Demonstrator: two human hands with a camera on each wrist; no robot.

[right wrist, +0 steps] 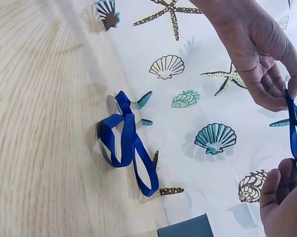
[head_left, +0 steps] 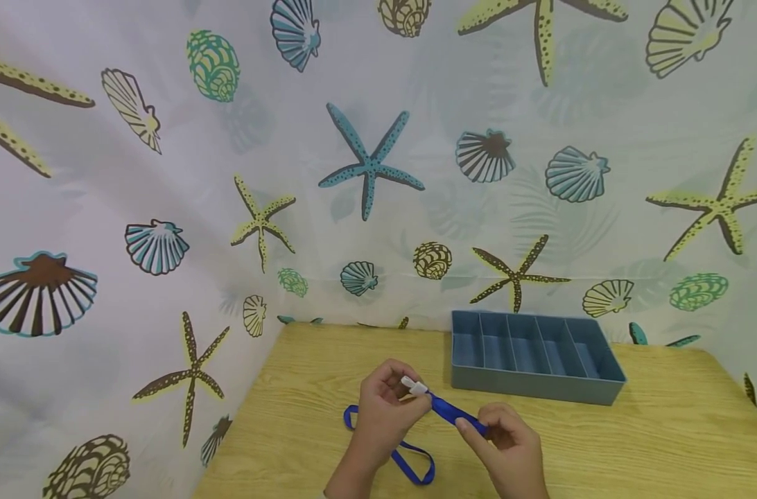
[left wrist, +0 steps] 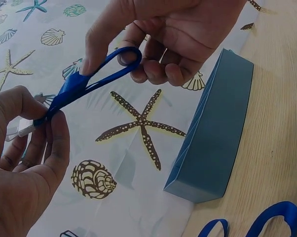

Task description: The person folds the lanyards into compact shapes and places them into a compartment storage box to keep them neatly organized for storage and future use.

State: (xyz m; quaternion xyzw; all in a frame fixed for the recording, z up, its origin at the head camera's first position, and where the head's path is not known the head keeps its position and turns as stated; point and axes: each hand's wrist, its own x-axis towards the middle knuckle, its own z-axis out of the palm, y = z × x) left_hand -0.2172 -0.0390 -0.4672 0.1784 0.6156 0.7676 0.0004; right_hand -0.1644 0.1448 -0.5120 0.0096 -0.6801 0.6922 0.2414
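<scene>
A blue lanyard (head_left: 448, 409) with a white plastic clip (head_left: 416, 386) stretches between both hands above the table. My left hand (head_left: 381, 416) pinches the strap just behind the clip, which sticks out past the fingers. Farther along, my right hand (head_left: 509, 443) holds the doubled strap; in the left wrist view its thumb presses on the ribbon and a small loop of the lanyard (left wrist: 72, 91) passes round its index finger. The rest of the lanyard (right wrist: 119, 143) lies in loose loops on the wood, seen in the right wrist view.
Behind the hands, toward the right, stands a blue-grey tray (head_left: 541, 384) split into several narrow compartments. The wood-grain table (head_left: 678, 443) meets a white cloth (head_left: 378, 242) printed with shells and starfish at the back and sides.
</scene>
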